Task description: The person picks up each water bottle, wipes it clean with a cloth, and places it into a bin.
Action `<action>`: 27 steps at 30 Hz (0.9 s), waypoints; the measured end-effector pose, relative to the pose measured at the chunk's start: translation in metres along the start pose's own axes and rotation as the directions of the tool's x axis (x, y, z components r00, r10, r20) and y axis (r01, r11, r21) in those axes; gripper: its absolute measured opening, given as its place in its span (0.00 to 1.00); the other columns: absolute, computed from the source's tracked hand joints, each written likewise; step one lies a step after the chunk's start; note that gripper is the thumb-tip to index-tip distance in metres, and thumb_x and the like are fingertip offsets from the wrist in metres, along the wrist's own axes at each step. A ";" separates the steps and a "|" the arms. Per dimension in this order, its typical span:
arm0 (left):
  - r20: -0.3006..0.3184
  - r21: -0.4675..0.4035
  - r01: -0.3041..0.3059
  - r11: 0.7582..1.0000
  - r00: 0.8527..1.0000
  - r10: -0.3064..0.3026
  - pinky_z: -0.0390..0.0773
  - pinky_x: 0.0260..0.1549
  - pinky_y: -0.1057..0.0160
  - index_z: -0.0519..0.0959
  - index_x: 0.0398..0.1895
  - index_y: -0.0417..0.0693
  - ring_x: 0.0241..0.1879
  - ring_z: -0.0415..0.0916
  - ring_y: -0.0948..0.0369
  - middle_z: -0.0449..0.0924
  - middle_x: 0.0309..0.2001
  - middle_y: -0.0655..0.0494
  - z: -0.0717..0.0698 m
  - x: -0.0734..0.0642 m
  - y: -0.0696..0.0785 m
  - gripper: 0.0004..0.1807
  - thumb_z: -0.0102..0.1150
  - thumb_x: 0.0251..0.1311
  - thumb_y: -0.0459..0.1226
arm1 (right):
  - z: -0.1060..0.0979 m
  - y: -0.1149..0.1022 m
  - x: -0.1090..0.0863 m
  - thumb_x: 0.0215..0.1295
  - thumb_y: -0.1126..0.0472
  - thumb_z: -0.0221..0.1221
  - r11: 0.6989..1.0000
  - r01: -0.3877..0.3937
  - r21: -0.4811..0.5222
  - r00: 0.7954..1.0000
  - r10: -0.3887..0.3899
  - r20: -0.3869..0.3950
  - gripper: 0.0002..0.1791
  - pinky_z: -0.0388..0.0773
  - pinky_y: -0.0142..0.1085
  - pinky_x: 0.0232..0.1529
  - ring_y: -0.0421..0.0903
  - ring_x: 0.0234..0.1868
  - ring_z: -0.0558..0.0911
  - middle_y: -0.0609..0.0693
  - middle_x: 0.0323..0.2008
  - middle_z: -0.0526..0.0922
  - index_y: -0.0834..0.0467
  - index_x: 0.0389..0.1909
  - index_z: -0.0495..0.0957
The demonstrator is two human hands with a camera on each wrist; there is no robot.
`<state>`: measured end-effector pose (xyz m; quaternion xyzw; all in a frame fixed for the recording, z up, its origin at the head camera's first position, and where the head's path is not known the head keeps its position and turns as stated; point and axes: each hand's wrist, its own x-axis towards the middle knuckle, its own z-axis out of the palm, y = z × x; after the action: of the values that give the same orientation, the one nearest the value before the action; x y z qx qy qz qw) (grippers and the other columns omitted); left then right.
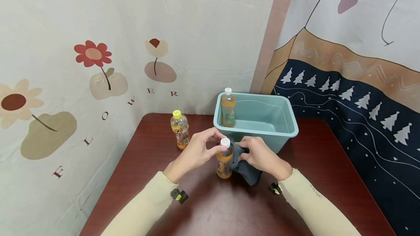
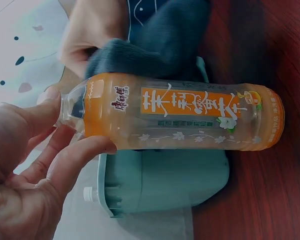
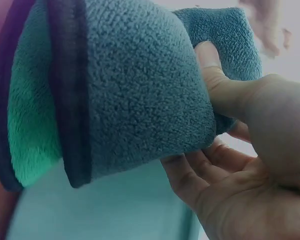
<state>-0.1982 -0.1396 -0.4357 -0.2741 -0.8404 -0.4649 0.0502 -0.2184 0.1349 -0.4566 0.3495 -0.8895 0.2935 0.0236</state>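
Observation:
A clear tea bottle point(image 1: 224, 165) with an orange label and white cap stands upright on the table, in front of the tub. My left hand point(image 1: 196, 150) grips it near the top, thumb and fingers around the neck and shoulder in the left wrist view. A folded grey-blue cloth point(image 3: 145, 85) with a dark edge hangs from my right hand point(image 1: 260, 156), which pinches it between thumb and fingers. In the head view that cloth touches the bottle's right side. Part of the cloth's inner face looks green in the right wrist view.
Just behind the hands sits a light teal tub point(image 1: 275, 134), with another white-capped bottle point(image 1: 228, 110) upright inside at its left end. A yellow-capped bottle point(image 1: 180, 132) stands left of the tub on the dark red table point(image 1: 210, 214). Printed fabric point(image 1: 203, 39) hangs behind.

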 end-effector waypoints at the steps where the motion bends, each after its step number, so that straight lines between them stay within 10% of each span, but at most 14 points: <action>1: -0.001 -0.006 0.003 1.000 1.000 -0.003 0.94 0.64 0.53 0.88 0.55 0.53 0.58 0.95 0.58 0.94 0.55 0.57 -0.001 0.000 -0.001 0.14 0.83 0.72 0.36 | -0.004 -0.003 0.001 0.69 0.69 0.81 1.000 0.011 -0.001 1.000 -0.011 -0.008 0.20 0.86 0.31 0.42 0.40 0.43 0.87 0.49 0.43 0.93 0.61 0.62 0.94; 10: 0.006 -0.033 0.015 0.999 1.000 -0.015 0.93 0.63 0.56 0.90 0.55 0.51 0.62 0.95 0.55 0.95 0.57 0.53 -0.003 0.001 -0.002 0.13 0.82 0.72 0.35 | -0.018 -0.018 0.007 0.65 0.64 0.85 0.995 0.094 0.038 0.989 -0.089 -0.119 0.26 0.86 0.31 0.40 0.38 0.41 0.86 0.48 0.43 0.93 0.60 0.63 0.94; 27: -0.004 -0.030 0.009 0.999 1.000 -0.009 0.93 0.66 0.54 0.90 0.58 0.55 0.60 0.95 0.59 0.95 0.57 0.58 0.001 -0.003 -0.004 0.15 0.82 0.73 0.38 | -0.019 -0.018 0.004 0.64 0.64 0.85 0.995 0.101 0.016 0.990 -0.099 -0.098 0.25 0.87 0.31 0.41 0.39 0.41 0.87 0.48 0.42 0.91 0.61 0.61 0.94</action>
<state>-0.1978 -0.1417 -0.4397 -0.2701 -0.8344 -0.4783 0.0455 -0.2129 0.1324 -0.4312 0.3794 -0.8654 0.3179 0.0776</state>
